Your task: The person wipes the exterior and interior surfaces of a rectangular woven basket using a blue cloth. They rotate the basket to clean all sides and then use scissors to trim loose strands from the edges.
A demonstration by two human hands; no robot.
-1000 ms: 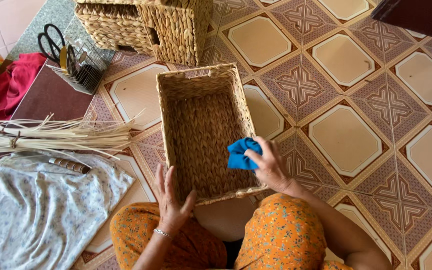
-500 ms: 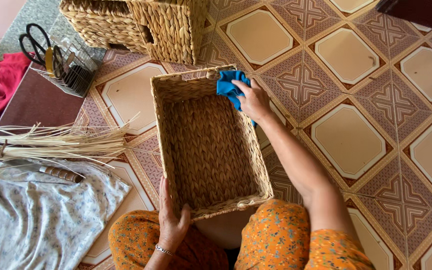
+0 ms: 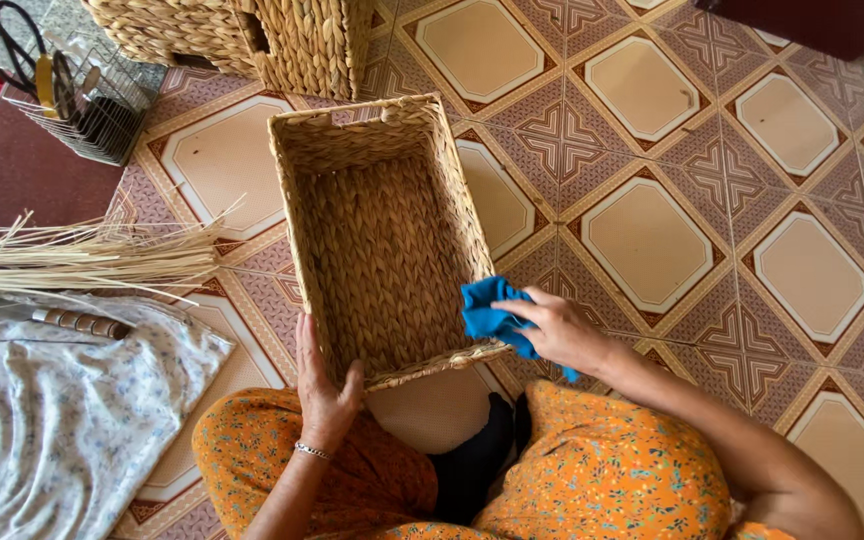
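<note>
Gripping the near left corner of the woven basket (image 3: pixel 382 240), my left hand (image 3: pixel 324 392) has its fingers closed over the rim. My right hand (image 3: pixel 562 335) clutches a blue cloth (image 3: pixel 492 315) against the basket's near right edge (fingers bunched tight). It rests on the tiled floor (image 3: pixel 652 240), beside pale straw (image 3: pixel 92 255).

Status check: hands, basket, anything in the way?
Left hand grips near rim of woven basket. Right hand presses blue cloth on its right rim. Basket inside bare, nothing blocking.
</note>
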